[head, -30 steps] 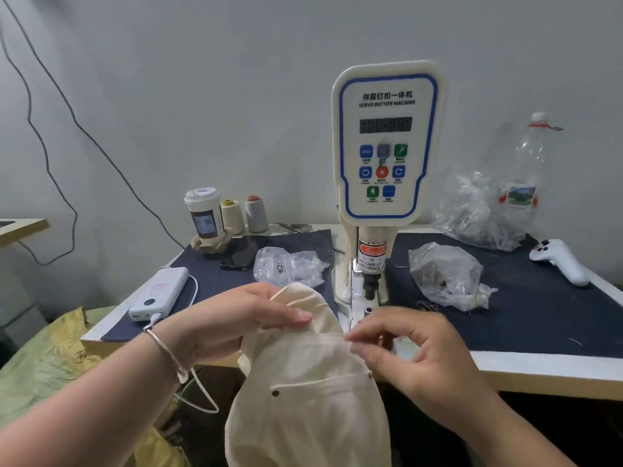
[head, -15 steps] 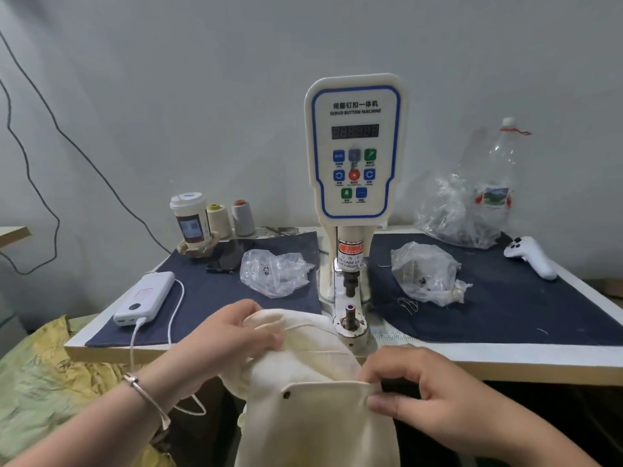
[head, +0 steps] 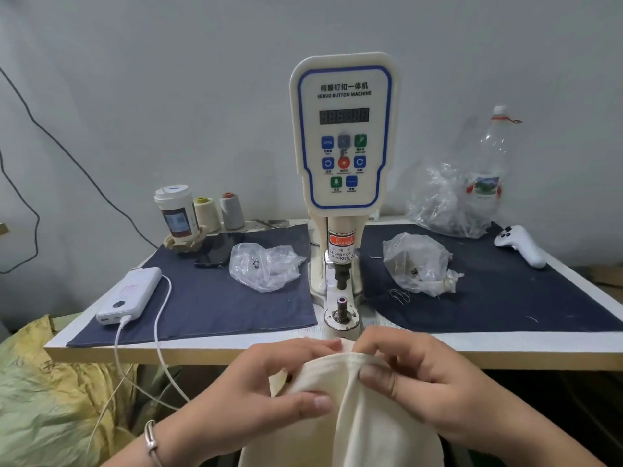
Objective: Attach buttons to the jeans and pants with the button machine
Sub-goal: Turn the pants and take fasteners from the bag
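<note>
The white servo button machine stands at the table's middle, its lower die post bare. Just in front of the table edge I hold cream pants by the waistband. My left hand grips the cloth from the left, thumb on top. My right hand pinches the band's top edge from the right. Both hands sit below and in front of the die. Clear bags of buttons lie left and right of the machine.
Dark blue cloth covers the table. A white power bank with a cable lies at the left, with a phone, a cup and thread cones behind. At the right stand a plastic bottle, another bag and a white controller. A yellow-green sack lies below left.
The pants have come down and toward me, off the die area. Both hands have regripped at the waistband, closer together, and the pocket with its rivet has gone out of sight.
</note>
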The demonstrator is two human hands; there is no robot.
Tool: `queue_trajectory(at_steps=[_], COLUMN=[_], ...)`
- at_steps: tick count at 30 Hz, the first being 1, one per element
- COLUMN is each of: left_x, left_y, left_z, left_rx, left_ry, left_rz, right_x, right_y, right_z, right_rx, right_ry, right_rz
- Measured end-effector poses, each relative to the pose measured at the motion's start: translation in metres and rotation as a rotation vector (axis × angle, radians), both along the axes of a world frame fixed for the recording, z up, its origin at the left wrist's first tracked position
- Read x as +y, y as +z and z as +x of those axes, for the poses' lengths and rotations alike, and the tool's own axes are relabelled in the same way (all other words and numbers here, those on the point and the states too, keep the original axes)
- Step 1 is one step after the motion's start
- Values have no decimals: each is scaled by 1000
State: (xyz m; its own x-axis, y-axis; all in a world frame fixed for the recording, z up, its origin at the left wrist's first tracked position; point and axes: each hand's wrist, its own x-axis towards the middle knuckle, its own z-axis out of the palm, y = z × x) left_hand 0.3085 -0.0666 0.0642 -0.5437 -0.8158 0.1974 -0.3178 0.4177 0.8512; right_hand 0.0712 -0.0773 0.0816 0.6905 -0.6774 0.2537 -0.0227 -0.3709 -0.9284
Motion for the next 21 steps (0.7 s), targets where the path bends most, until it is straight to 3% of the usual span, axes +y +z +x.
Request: queue_trajectory(at_steps=[6, 15, 21], left_x=[-6, -5, -2], left_y=[-5, -16, -19], left_z=[-5, -15, -19], left_rx=[167, 518, 502], left_ry=[116, 46, 38], left_rz=[241, 586, 614], right_x=[-11, -31, -66], right_y=[-7, -38, -34], right_z=[-18, -21, 1], right_rx=[-11, -93, -540], right_ry=[-62, -97, -343], right_rz=[284, 531, 794])
